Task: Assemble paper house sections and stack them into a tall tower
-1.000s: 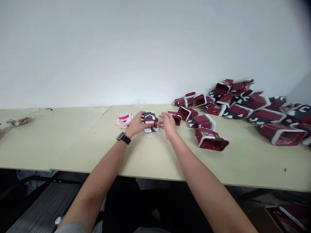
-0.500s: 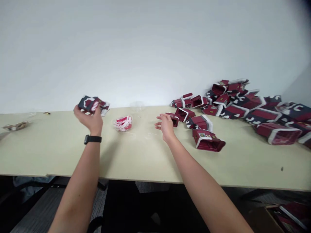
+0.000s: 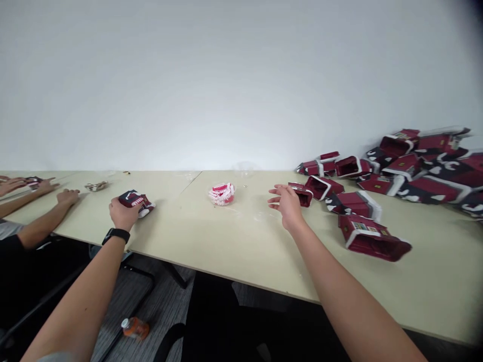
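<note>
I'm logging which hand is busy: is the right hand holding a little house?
No, the right hand is open and empty, while the left hand grips a little house.

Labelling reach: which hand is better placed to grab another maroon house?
Likely the right hand: open, apparently empty, close by the nearest loose house. The left hand grips a dark-roofed house, farther from the others.

The one view comes from the wearer's head — forward and down, close above the forearms (image 3: 350, 296), which enter from 8 and 4 o'clock. The wall (image 3: 241, 80) fills 12 o'clock, the table (image 3: 226, 246) crosses the centre, the floor (image 3: 164, 301) shows at 7. It takes in both hands: left hand (image 3: 124, 213) near 9, right hand (image 3: 289, 207) toward 4.
</note>
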The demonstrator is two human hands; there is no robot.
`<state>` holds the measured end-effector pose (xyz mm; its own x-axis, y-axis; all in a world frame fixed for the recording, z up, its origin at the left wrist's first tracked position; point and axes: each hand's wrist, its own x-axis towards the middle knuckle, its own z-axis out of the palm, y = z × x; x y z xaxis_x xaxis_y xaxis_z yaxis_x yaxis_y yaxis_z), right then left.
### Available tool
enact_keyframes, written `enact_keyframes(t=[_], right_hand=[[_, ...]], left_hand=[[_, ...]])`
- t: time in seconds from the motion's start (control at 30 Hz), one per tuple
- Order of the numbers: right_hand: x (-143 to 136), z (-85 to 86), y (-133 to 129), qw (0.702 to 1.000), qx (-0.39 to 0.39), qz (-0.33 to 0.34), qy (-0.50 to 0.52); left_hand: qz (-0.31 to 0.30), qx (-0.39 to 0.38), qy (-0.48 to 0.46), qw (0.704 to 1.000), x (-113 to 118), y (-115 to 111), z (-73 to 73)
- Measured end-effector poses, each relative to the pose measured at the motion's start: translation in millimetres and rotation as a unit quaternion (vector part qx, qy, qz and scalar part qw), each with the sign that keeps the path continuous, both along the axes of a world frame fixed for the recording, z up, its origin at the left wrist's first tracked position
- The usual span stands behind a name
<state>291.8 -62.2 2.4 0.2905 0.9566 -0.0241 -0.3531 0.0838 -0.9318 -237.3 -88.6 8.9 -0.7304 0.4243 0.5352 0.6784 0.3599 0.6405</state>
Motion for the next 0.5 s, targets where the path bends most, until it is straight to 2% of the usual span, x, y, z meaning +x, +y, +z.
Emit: enact_keyframes(t=[0.1,0.17,0.23,0.33,0.43,0.5], right_hand=[[0,-2.3,0,1.000,0.004,0.003,-0.006],[0,-3.2,0,1.000,0.005,0.006,-0.010],[0,-3.3,0,1.000,0.005,0.009,-0.015],[0,-2.9,-1,1.000,0.002,0.012,-0.021],[0,-3.4,-2,1.000,0.003,0.015,-0.027],[0,-4.1,-1,0.999,0.005,0.017,-0.031]], left_hand=[[0.018,-0.012,-0.006,1.000,-19,-10,-6.3],[0.016,-0.002,-0.002,1.000,-23,-16,-10.1],[0.054,0.008,0.000,0.998,-23,-19,-12.7],[0.116,0.013,-0.062,0.991,-25,-19,-13.0],[0.117,0.023,-0.139,0.983,-30,-15,-9.2],[0.121,0.028,-0.153,0.980,-32,-11,-4.5]])
